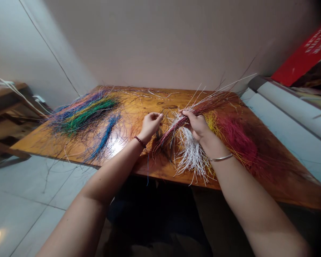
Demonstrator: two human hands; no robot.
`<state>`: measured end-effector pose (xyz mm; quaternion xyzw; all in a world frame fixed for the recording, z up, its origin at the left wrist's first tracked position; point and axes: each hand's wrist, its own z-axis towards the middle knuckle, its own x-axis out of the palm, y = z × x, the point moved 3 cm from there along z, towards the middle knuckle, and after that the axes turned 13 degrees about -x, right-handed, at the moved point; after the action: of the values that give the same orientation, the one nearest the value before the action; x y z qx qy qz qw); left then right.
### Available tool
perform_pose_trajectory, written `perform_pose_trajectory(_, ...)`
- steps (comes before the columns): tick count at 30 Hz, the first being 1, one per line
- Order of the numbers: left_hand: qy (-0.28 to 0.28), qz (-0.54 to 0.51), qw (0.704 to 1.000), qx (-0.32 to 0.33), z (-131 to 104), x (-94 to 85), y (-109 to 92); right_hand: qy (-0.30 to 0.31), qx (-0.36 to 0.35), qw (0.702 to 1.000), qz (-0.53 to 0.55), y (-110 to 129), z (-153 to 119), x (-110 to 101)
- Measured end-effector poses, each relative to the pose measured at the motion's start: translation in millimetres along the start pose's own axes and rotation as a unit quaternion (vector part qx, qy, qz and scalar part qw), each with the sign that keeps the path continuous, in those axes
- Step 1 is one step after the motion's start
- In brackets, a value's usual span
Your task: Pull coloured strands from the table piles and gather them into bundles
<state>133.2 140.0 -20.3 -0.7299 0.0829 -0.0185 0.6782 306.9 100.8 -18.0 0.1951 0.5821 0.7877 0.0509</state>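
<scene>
My right hand [195,123] is closed round a bundle of thin brown-red and white strands [203,106], held slantwise above the table, its far end pointing up to the right. To the left of the bundle is my left hand [151,125], thumb and fingertips pinched together; whether a fine strand is between them I cannot make out. Under my right hand lies a heap of white strands [192,157]. Yellow strands [212,123] and a dark pink pile [238,139] spread out just right of it.
The wooden table [133,98] stands against a wall. On its left lie green strands [91,116] among other colours, and a blue bunch [105,137]. Beyond the right edge are pale boxes or rolls [286,110] and a red printed panel [302,57]. A wooden stool [8,103] stands left.
</scene>
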Motion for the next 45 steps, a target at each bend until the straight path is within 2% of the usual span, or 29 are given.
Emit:
perform_pose_trajectory(4,-0.008,-0.013,1.000,0.013,0,-0.9,-2,0.004,0.001,1.000,-0.004,1,-1,1)
perform_pose_trajectory(9,-0.079,-0.067,0.992,0.069,3,-10.4,-6,0.006,0.003,1.000,-0.021,-3,-4,5)
perform_pose_trajectory(14,-0.115,-0.053,0.986,0.109,2,-15.0,-11,0.021,-0.004,0.999,-0.033,-7,-4,8)
perform_pose_trajectory(22,-0.089,-0.050,0.990,0.100,0,-14.1,-11,0.011,0.011,0.999,-0.037,-5,-6,9)
perform_pose_trajectory(29,-0.093,-0.050,0.990,0.099,3,-13.5,-7,0.007,0.012,0.999,-0.032,-6,-7,10)
perform_pose_trajectory(33,-0.163,-0.040,0.973,0.158,-13,-23.0,-24,-0.004,0.017,0.999,-0.029,-3,-9,10)
perform_pose_trajectory(36,-0.218,-0.007,0.950,0.225,-38,-43.9,-46,-0.010,0.023,0.999,-0.033,-2,-10,10)
perform_pose_trajectory(39,-0.256,0.064,0.930,0.256,-65,-82.3,-60,-0.014,0.033,0.999,-0.033,-3,-10,8)
perform_pose_trajectory(42,-0.304,0.158,0.915,0.214,-82,-137.8,-53,-0.015,0.033,0.999,-0.037,-5,-9,9)
perform_pose_trajectory(45,-0.339,0.281,0.891,0.111,-89,-194.3,-30,-0.015,0.030,0.999,-0.041,-7,-10,10)
